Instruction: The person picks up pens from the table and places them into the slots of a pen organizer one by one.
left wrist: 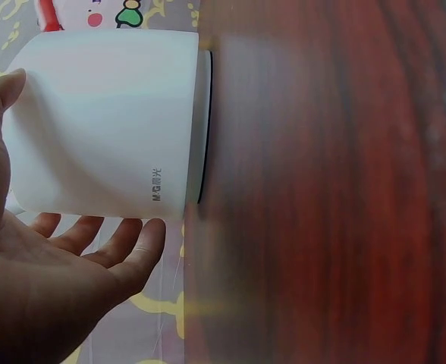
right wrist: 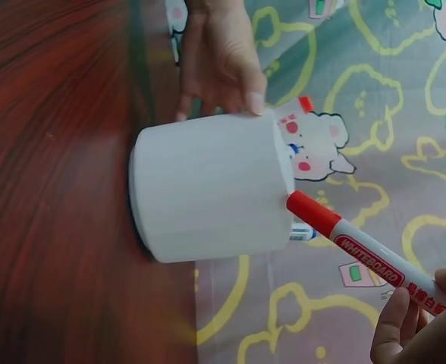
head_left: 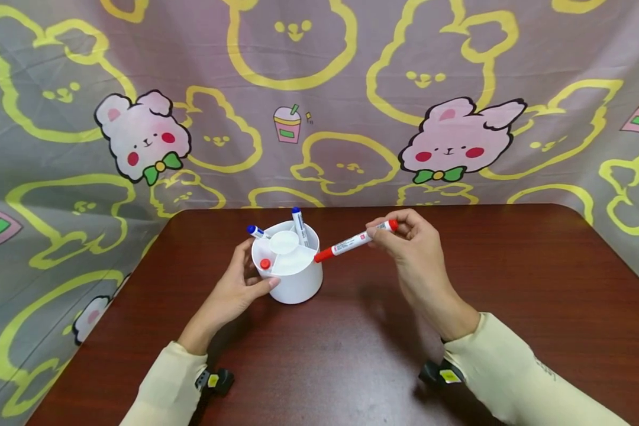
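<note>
A round white pen holder (head_left: 297,289) with several compartments stands on the table. My left hand (head_left: 239,289) holds it from the left, thumb near the front rim. In the left wrist view the fingers (left wrist: 143,254) curl along the side of the holder (left wrist: 109,125). Between thumb and fingers my right hand (head_left: 418,248) pinches a red whiteboard marker (head_left: 348,244) by its rear end. The marker slants down leftward, its red cap (right wrist: 312,212) right at the holder's right rim. Two blue-capped markers (head_left: 300,227) and a red-ended one (head_left: 265,264) stand inside the holder.
The dark brown wooden table (head_left: 341,361) reaches back to a hanging curtain (head_left: 351,106) printed with cartoon animals. Each wrist wears a small black device, the left one (head_left: 220,381) and the right one (head_left: 438,374) both low over the tabletop.
</note>
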The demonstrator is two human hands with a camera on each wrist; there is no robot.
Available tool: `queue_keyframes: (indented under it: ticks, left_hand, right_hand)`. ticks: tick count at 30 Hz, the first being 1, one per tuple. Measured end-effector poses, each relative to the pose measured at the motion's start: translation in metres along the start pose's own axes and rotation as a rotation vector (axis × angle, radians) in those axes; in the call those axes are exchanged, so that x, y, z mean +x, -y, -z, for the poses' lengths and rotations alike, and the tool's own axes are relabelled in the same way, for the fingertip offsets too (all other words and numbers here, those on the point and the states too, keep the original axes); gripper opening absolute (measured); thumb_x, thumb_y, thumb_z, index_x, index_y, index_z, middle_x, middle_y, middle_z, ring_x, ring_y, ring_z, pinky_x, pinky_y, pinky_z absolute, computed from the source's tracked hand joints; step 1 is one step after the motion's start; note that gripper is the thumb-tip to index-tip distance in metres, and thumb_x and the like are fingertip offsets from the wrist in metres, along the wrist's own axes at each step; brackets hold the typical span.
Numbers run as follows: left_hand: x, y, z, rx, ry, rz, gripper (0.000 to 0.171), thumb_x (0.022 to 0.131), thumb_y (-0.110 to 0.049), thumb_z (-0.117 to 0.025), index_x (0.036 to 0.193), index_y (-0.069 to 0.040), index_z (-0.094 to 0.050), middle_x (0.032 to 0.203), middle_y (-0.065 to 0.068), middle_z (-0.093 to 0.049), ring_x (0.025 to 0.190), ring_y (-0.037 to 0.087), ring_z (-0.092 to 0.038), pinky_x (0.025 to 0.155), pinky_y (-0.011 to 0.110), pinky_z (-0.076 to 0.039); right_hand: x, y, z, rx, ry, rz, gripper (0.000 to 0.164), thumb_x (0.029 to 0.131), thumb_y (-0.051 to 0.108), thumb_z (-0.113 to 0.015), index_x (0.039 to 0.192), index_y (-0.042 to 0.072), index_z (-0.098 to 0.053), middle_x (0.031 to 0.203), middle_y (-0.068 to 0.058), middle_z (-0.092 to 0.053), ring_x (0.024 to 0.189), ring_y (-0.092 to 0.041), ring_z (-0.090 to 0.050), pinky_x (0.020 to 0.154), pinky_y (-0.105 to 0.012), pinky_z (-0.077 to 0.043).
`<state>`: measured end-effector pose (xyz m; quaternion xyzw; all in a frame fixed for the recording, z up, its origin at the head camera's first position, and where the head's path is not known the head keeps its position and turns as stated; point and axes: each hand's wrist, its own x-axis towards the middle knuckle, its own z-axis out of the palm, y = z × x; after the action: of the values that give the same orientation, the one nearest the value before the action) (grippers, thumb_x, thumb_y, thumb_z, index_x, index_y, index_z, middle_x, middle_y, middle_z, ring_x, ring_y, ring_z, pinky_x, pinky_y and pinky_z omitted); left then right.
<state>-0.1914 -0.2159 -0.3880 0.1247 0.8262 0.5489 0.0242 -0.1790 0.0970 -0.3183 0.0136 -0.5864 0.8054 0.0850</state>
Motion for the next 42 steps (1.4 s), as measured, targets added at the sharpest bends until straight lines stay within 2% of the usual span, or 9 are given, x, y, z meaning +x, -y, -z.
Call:
queue_keyframes:
  ticks: [4,8,16,20,27,32,38,42]
  left_hand:
    - [0.001,0.001,0.000,-0.009,-0.003,0.003,0.088,0.093,-0.003,-0.075,0.160,-0.007,-0.018,0.154,0.024,-0.045,0.132,0.040,-0.055,0.097,0.018,-0.051]
    - [0.000,0.001,0.001,-0.010,-0.004,0.009,0.088,0.094,-0.003,-0.075,0.160,-0.007,-0.018,0.154,0.023,-0.045,0.134,0.040,-0.054,0.099,0.020,-0.051]
    - [-0.001,-0.001,0.001,-0.006,0.000,0.013,0.088,0.094,-0.004,-0.075,0.160,-0.007,-0.017,0.155,0.023,-0.045,0.136,0.041,-0.054,0.107,0.034,-0.052]
    - [-0.001,-0.001,0.001,-0.009,0.002,0.012,0.090,0.094,-0.004,-0.075,0.161,-0.007,-0.016,0.154,0.024,-0.044,0.135,0.041,-0.054,0.106,0.034,-0.052]
    - [0.000,-0.001,0.001,0.020,0.010,0.036,0.094,0.094,-0.008,-0.076,0.164,-0.009,-0.015,0.156,0.023,-0.044,0.130,0.042,-0.060,0.106,0.041,-0.054]
    - [0.000,-0.002,0.001,-0.008,0.009,0.037,0.088,0.093,-0.005,-0.075,0.160,-0.005,-0.018,0.151,0.027,-0.047,0.127,0.045,-0.062,0.104,0.044,-0.056]
    - [0.001,-0.002,0.000,-0.029,0.006,0.021,0.084,0.093,-0.002,-0.075,0.155,-0.002,-0.019,0.155,0.026,-0.045,0.134,0.047,-0.057,0.112,0.057,-0.048]
    - [0.001,-0.003,0.000,-0.031,-0.003,0.033,0.084,0.093,-0.004,-0.075,0.155,-0.001,-0.019,0.155,0.025,-0.045,0.133,0.047,-0.057,0.112,0.058,-0.047]
  right_hand:
    - [0.002,0.003,-0.005,0.018,0.010,0.010,0.020,0.092,-0.011,-0.069,0.093,0.007,-0.060,0.087,0.002,-0.076,0.083,-0.011,-0.070,0.078,-0.025,-0.063]
    - [0.003,0.003,-0.011,0.026,0.033,0.006,0.018,0.094,-0.009,-0.069,0.094,0.007,-0.061,0.087,0.002,-0.075,0.084,-0.011,-0.071,0.080,-0.027,-0.063]
    - [0.006,-0.001,-0.025,0.053,0.066,0.012,0.018,0.093,-0.010,-0.069,0.094,0.006,-0.061,0.088,0.000,-0.073,0.085,-0.014,-0.070,0.081,-0.031,-0.064]
    - [0.007,-0.003,-0.032,0.065,0.078,0.017,0.020,0.092,-0.012,-0.069,0.092,0.007,-0.060,0.089,-0.003,-0.071,0.084,-0.016,-0.068,0.080,-0.033,-0.064]
    - [0.014,-0.009,-0.042,0.017,0.090,-0.028,0.015,0.092,-0.009,-0.070,0.098,0.000,-0.060,0.093,-0.005,-0.064,0.084,-0.016,-0.065,0.081,-0.035,-0.065]
    - [0.018,-0.012,-0.048,0.009,0.087,-0.048,0.017,0.092,-0.009,-0.070,0.104,-0.004,-0.058,0.090,-0.003,-0.064,0.082,-0.015,-0.066,0.080,-0.033,-0.064]
    - [0.022,-0.015,-0.052,0.000,0.075,-0.065,0.019,0.092,-0.008,-0.070,0.104,0.000,-0.057,0.085,-0.001,-0.066,0.081,-0.014,-0.068,0.078,-0.032,-0.064]
    - [0.025,-0.018,-0.054,-0.011,0.070,-0.075,0.020,0.092,-0.007,-0.071,0.104,0.002,-0.057,0.086,-0.002,-0.066,0.081,-0.014,-0.068,0.083,-0.037,-0.064]
